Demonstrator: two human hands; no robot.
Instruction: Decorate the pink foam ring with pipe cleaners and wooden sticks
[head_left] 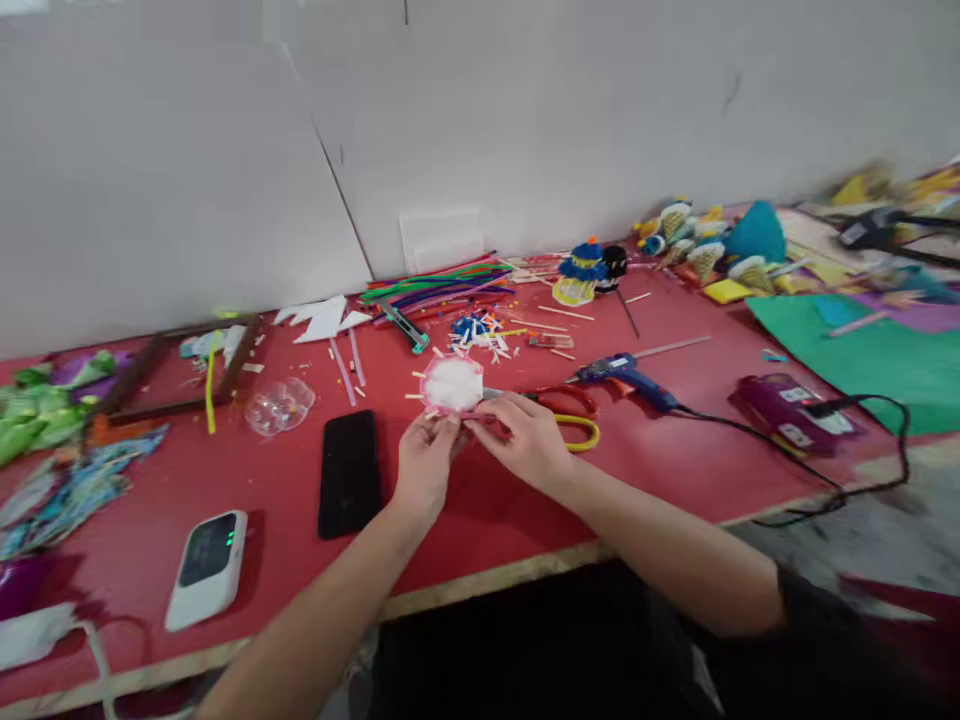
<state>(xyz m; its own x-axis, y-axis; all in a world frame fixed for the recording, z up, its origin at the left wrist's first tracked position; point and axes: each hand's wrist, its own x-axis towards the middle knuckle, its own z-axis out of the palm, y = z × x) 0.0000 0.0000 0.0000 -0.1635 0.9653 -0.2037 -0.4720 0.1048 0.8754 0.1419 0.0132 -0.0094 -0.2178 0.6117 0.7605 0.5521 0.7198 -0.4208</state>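
Held up over the red table is a small white round disc [451, 384] with a pink rim, short pale sticks jutting out from its left side. My left hand [427, 448] pinches its lower edge between thumb and fingers. At the lower right edge, the fingers of my right hand [523, 436] are closed on the pink rim; the exact spot they grip is partly hidden. Just right of that hand lie yellow-handled scissors [581, 434], partly covered by it. Behind the disc is a pile of short white stick pieces [491, 340] with blue bits.
A blue glue gun [626, 378] lies at right, its cord running to a purple power strip [796, 412]. A black phone [349, 474], a white device [208, 568] and a clear plastic tray [279, 406] are at left. Pipe cleaners [442, 285] and a green cutter [405, 327] lie behind.
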